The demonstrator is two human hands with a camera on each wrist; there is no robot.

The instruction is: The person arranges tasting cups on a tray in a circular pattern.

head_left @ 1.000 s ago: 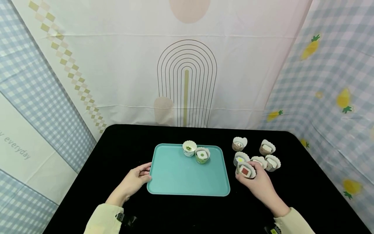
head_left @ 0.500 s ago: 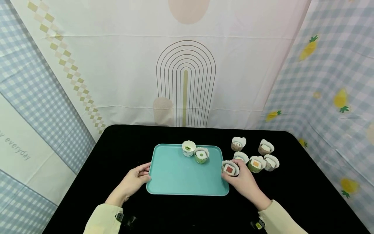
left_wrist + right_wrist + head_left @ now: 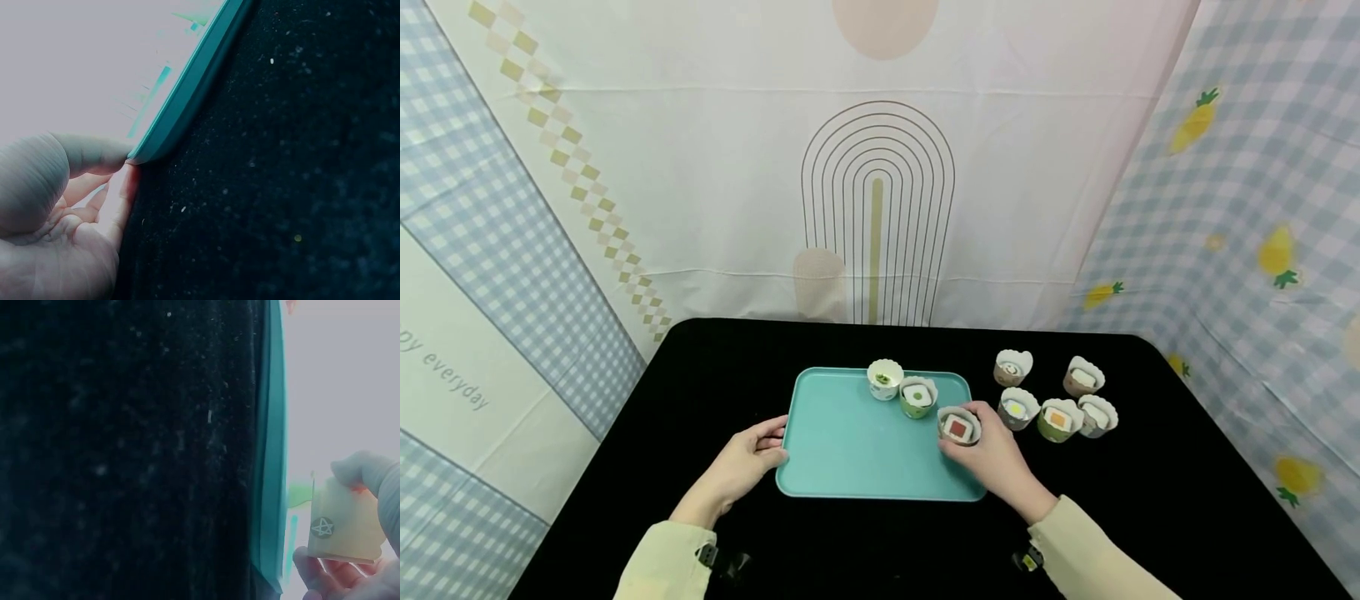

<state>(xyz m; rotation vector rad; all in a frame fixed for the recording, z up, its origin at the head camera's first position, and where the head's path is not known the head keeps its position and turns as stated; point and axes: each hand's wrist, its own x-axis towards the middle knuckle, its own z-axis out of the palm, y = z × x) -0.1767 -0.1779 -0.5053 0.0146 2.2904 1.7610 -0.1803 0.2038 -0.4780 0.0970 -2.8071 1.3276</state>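
My right hand (image 3: 997, 457) grips a paper baking cup (image 3: 959, 427) with a white, red-centred square piece in it, over the right part of the turquoise tray (image 3: 880, 471). In the right wrist view a star mark shows on the side of this baking cup (image 3: 344, 525). At the tray's left edge, my left hand (image 3: 741, 467) pinches the rim between thumb and fingers, as the left wrist view shows at the tray rim (image 3: 181, 100). Two other cups stand at the tray's back: a white cup (image 3: 885, 380) with something green inside, and a green cup (image 3: 917, 397) holding a white piece.
Several more filled paper cups stand right of the tray on the black table (image 3: 722, 367), among them an orange-centred one (image 3: 1059, 420) and a yellow-centred one (image 3: 1018, 409). Patterned cloth (image 3: 1000, 167) hangs behind the table and at both sides.
My right hand has carried the red-centred baking cup leftward from the group of cups to over the tray. My left hand has stayed at the tray's edge.
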